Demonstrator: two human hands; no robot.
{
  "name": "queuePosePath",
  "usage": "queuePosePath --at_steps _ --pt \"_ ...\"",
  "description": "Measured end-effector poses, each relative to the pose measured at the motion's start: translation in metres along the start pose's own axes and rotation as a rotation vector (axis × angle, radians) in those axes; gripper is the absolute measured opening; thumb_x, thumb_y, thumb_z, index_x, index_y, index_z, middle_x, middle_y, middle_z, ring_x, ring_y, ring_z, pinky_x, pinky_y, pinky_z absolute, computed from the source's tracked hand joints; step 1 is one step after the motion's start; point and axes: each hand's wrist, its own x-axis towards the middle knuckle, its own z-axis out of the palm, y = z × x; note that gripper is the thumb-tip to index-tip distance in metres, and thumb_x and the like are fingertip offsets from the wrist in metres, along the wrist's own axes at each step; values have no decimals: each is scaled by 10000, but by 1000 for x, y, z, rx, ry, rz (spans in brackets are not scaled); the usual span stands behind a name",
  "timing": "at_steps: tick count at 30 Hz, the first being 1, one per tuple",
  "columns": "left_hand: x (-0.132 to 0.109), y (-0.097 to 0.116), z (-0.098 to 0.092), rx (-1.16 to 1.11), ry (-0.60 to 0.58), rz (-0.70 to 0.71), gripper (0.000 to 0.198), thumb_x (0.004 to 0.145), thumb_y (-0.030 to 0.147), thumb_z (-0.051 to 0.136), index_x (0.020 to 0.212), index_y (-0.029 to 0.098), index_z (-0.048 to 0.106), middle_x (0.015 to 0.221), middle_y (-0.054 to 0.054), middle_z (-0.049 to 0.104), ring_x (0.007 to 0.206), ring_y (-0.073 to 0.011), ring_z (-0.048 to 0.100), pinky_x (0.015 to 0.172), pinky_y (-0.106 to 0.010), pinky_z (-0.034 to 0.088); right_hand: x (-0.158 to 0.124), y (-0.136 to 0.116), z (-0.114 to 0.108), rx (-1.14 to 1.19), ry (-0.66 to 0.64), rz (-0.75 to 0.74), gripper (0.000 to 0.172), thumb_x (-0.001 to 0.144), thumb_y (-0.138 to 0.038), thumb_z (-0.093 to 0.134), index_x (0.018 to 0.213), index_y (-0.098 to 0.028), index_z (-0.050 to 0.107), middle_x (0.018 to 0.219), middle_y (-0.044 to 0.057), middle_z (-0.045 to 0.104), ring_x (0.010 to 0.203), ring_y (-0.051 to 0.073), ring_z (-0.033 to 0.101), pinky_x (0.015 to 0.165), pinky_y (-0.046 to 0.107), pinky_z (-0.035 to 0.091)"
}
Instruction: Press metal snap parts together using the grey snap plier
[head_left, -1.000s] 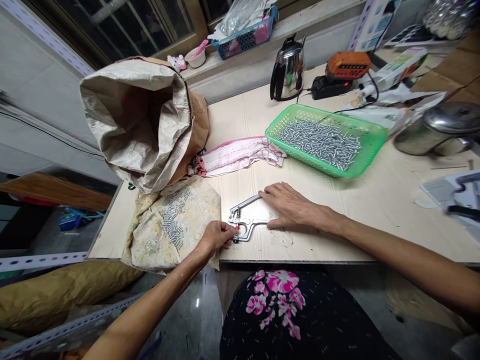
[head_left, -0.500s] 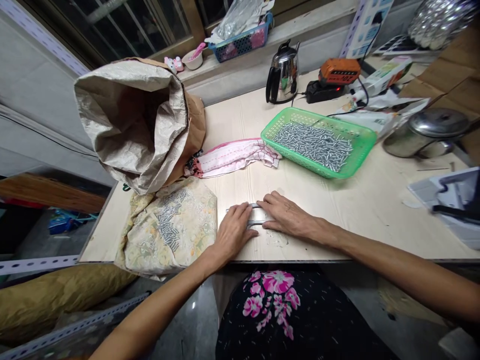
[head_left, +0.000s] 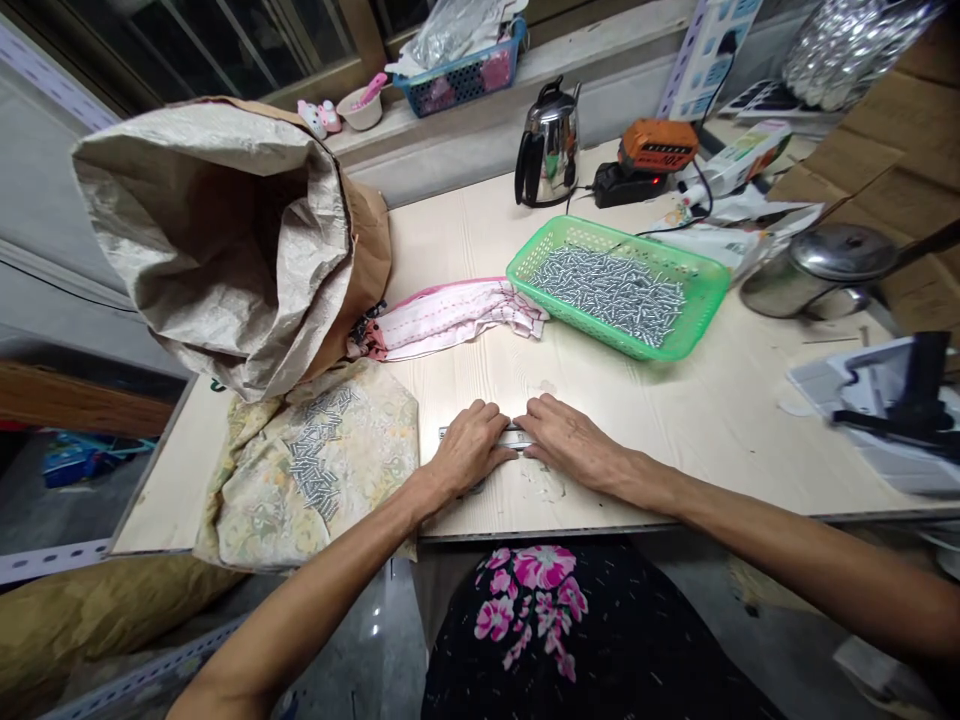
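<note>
My left hand (head_left: 469, 450) and my right hand (head_left: 566, 437) are both low over the table, with fingers curled round a narrow silver metal rail (head_left: 516, 438). A short length of the rail shows between the two hands, and its left end sticks out past my left fingers. Most of the rail is hidden under my palms. To the left, small silver screws (head_left: 315, 455) lie scattered on a floral cloth (head_left: 255, 505). A green plastic basket (head_left: 709, 310) holds a heap of similar screws (head_left: 611, 290) beyond my right hand.
A large open paper sack (head_left: 367, 250) stands at the back left. A pink-and-white cloth (head_left: 457, 315) lies behind my hands. A kettle (head_left: 551, 150), an orange battery pack (head_left: 658, 146) on a charger, and a lidded metal pot (head_left: 817, 270) line the back right. The table's front edge is near my body.
Two metal strips with a gap between them have come together into one narrow rail between my hands. Both hands stay closed on it. The whole view has shifted slightly.
</note>
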Motion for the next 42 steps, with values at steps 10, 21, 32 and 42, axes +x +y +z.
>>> queuePosePath --at_steps 10,21,32,42 --pt "-2 9 13 59 105 -149 238 917 371 559 969 144 606 947 -88 616 922 -241 544 783 -366 488 8 6 12 -3 46 15 55 886 -150 579 937 -164 597 930 81 581 893 231 511 765 347 434" --pt "-30 46 54 -44 484 -97 158 937 206 509 1068 164 586 1325 -163 519 1193 -275 508 975 -455 498 34 48 6 5 83 -5 157 934 -213 517 1021 -177 642 986 90 613 941 232 508 784 343 357" --pt "-60 37 33 -52 596 -349 189 910 268 573 1035 138 627 1141 -144 570 1081 -262 518 923 -418 493 29 30 -7 -17 195 30 127 943 -235 516 972 -179 626 993 85 630 926 225 510 772 349 314" --pt "-85 -20 7 16 66 -454 121 883 224 589 831 172 685 913 -67 641 956 -224 534 818 -318 445 -10 -18 26 151 72 -33 87 940 -246 539 916 -184 595 910 59 603 854 198 503 749 327 340"
